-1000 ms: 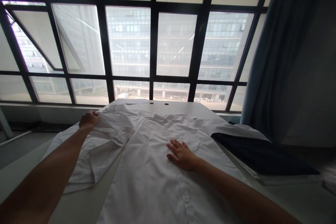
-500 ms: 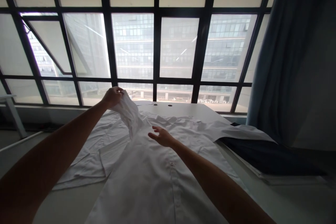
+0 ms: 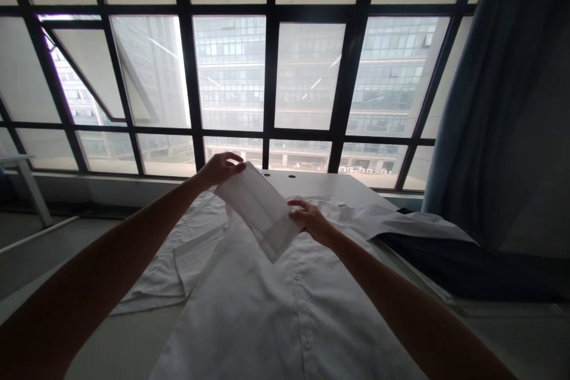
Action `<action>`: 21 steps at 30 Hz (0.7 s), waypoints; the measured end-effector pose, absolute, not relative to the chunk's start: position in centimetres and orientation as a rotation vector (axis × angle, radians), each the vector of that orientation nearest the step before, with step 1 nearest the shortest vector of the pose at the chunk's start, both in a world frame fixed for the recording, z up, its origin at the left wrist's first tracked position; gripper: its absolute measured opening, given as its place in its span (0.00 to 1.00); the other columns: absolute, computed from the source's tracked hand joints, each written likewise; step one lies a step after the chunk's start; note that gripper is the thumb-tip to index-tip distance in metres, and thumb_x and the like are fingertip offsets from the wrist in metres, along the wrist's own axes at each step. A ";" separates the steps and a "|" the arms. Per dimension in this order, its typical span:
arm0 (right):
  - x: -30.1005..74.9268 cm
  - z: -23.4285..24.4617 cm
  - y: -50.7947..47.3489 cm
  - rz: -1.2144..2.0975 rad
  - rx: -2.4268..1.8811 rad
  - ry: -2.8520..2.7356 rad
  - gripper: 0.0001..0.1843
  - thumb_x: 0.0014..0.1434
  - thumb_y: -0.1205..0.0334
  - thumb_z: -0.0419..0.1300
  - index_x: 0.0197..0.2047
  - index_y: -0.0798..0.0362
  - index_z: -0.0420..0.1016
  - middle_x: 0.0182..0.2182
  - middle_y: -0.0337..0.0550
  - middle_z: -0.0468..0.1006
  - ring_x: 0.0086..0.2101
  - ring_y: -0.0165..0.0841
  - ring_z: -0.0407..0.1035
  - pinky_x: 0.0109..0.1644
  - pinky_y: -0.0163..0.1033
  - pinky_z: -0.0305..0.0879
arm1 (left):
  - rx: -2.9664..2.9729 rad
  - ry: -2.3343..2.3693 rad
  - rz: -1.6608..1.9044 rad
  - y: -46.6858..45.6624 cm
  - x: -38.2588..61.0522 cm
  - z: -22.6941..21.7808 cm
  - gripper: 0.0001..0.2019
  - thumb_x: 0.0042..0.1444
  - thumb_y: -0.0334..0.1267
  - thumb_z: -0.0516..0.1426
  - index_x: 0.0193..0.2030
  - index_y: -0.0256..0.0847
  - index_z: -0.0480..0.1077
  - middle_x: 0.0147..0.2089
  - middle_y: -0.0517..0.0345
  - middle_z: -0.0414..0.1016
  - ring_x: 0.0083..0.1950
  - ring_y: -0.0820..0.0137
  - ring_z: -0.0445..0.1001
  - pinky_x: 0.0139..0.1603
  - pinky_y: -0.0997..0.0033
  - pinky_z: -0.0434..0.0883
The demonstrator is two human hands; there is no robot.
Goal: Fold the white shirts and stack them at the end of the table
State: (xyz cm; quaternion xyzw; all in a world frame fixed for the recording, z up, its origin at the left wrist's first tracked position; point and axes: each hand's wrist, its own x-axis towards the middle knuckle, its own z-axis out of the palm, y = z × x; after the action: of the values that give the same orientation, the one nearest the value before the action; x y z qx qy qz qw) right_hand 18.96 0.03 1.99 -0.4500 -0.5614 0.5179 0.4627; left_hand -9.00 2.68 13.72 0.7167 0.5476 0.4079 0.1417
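A white button-up shirt [image 3: 249, 303] lies spread on the table, its button placket running toward me. Raised above it, the shirt's sleeve [image 3: 262, 208] is stretched between my two hands. My left hand [image 3: 225, 167] pinches the sleeve's upper left end. On the lower right edge, my right hand [image 3: 312, 221] grips the cloth between thumb and fingers. The shirt's other sleeve [image 3: 414, 222] extends out to the right. Beneath the left side lies another crumpled white garment [image 3: 178, 267].
Dark folded cloth [image 3: 463, 270] lies on the right, partly under the far sleeve. The white table [image 3: 329, 181] shows at the back, near the large window. A dark curtain [image 3: 490, 130] hangs at the right. A white table leg [image 3: 33, 190] stands at the far left.
My left hand has moved right with the sleeve. My right hand has shifted right and up and closed on the sleeve, which now hangs flatter between both hands.
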 end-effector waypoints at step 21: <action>33.6 -2.9 -14.8 1.155 -1.648 -1.931 0.12 0.43 0.60 0.63 0.33 0.54 0.74 0.32 0.41 0.73 0.31 0.29 0.65 0.33 0.32 0.60 | 2.544 1.782 0.075 5.7 -11.0 -5.3 0.33 0.50 0.29 0.56 0.66 0.38 0.62 0.69 0.45 0.59 0.68 0.56 0.61 0.66 0.62 0.60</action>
State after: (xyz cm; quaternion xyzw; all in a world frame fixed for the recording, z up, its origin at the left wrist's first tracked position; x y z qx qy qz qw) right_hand 33.62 -14.84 -2.94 -0.5816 -0.6816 0.4079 0.1754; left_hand -11.03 5.75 -5.25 0.8186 0.5736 0.0242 0.0172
